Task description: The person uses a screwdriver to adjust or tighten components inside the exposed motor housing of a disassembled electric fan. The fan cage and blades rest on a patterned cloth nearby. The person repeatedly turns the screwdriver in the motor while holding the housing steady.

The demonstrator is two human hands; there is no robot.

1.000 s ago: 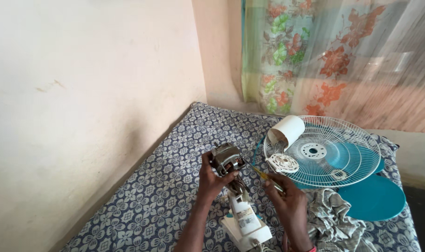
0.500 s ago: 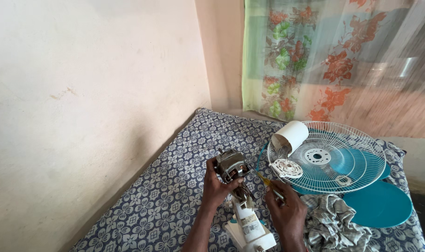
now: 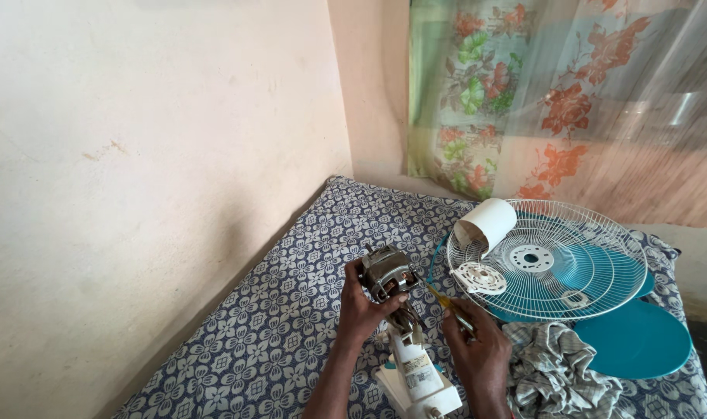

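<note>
My left hand [image 3: 363, 312] grips a bare metal fan motor [image 3: 388, 271] on top of a white fan neck [image 3: 415, 365] that rises from the bottom edge. My right hand [image 3: 478, 351] holds a screwdriver [image 3: 445, 301] with a yellowish handle, its tip pointing toward the right side of the motor. Both hands are over a blue and white patterned cloth [image 3: 307, 310] covering the surface.
A white wire fan grille [image 3: 594, 271] lies to the right over teal fan blades [image 3: 641, 337]. A white motor cover [image 3: 487, 223] and a small round white disc [image 3: 479, 277] rest on the grille. A crumpled checked rag [image 3: 555, 372] lies beside my right hand. A wall stands left, a floral curtain behind.
The view has tilted up and shifted, so hands and motor sit lower in frame. My hands keep the same hold on the motor and screwdriver.
</note>
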